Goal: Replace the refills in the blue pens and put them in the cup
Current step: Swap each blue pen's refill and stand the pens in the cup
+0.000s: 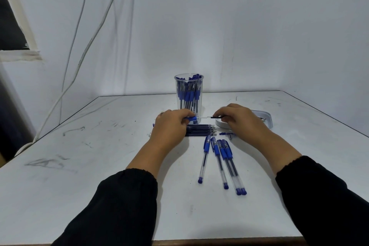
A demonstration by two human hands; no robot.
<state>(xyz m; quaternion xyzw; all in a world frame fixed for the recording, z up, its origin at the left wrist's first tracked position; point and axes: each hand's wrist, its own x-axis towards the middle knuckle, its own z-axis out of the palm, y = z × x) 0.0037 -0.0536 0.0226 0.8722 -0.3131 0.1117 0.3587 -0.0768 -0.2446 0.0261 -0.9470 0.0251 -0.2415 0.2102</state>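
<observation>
Both hands work just in front of the cup [189,94]. Left hand [169,128] grips a blue pen [191,119] by its grip end, fingers curled round it. Right hand [238,120] pinches a dark refill [216,117], which lies level, left to right, its thin tip toward the pen. The white table [99,166] is scuffed with grey marks and sits in a corner of pale walls [239,36], with white cables [79,50] hanging at the left. Spare refills [201,130] lie in a row across the table, tips to the right. Four capped pens [221,163] lie nearer, running near to far. A white dish [266,119] sits behind the right hand.
</observation>
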